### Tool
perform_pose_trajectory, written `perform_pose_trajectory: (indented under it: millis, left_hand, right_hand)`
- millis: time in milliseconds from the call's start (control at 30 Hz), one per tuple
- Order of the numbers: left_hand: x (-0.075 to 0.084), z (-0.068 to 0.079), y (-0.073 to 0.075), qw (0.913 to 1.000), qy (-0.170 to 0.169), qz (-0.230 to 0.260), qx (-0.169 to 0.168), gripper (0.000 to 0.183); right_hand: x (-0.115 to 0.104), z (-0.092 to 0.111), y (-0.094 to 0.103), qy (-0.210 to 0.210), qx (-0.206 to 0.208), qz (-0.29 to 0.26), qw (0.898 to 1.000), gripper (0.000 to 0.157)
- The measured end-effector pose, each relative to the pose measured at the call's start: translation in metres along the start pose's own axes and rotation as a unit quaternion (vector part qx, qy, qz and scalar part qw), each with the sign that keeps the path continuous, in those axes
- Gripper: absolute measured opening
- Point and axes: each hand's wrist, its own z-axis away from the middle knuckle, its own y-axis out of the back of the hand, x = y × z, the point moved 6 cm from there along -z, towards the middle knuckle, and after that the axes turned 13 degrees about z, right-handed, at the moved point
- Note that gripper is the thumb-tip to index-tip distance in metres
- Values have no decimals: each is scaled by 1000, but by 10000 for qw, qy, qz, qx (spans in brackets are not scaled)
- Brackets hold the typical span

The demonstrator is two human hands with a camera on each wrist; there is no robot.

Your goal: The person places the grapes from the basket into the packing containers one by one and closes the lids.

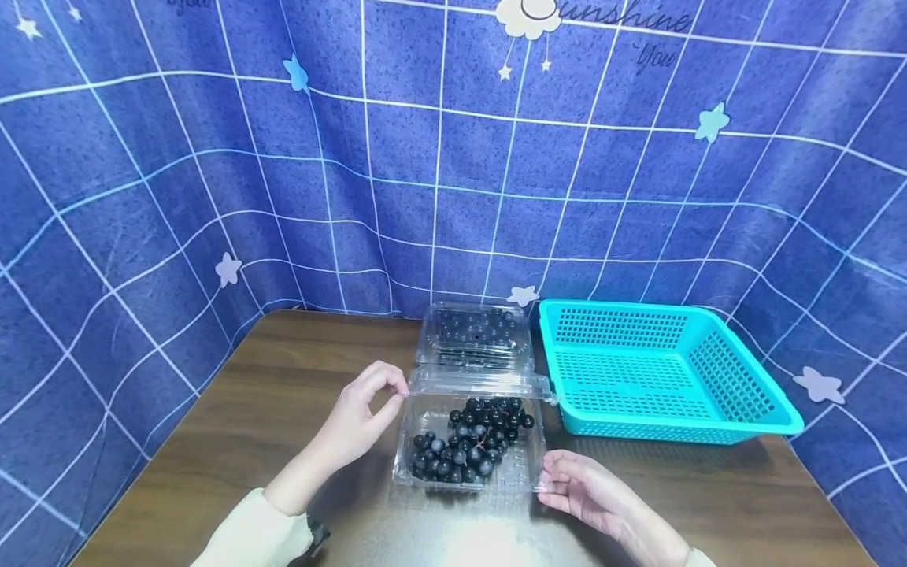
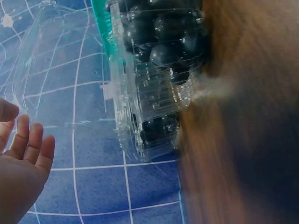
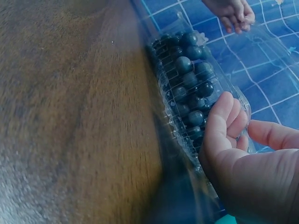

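A clear plastic clamshell box (image 1: 520, 465) lies on the table with loose black grapes (image 1: 460, 453) inside; a small reddish stem shows among them. Its transparent lid (image 1: 482, 383) stands raised at the back, also seen in the left wrist view as a lid (image 2: 60, 79) tilted up. With thumb and forefinger my left hand (image 1: 357, 421) pinches the lid's left corner. My right hand (image 1: 588, 496) holds the box by its front right corner; in the right wrist view the right hand (image 3: 252, 168) has curled fingers against the side wall, thumb apart at the rim.
Directly behind the box sits a second clear clamshell (image 1: 475, 335) with dark fruit in it. A turquoise plastic basket (image 1: 673, 433) stands at the right, close to both boxes. The brown wooden table (image 1: 305, 346) backs onto a blue checked curtain (image 1: 397, 197).
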Motion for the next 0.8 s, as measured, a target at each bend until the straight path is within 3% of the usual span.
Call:
perform_pose_trajectory:
  millis: [300, 800]
  left_hand:
    - [5, 12, -3, 9987, 75, -188, -474, 18]
    - [7, 27, -8, 9962, -54, -456, -747, 25]
  right_hand:
    - [-1, 1, 0, 36, -8, -92, 10000, 19]
    - [-2, 4, 1, -33, 118, -176, 9998, 23]
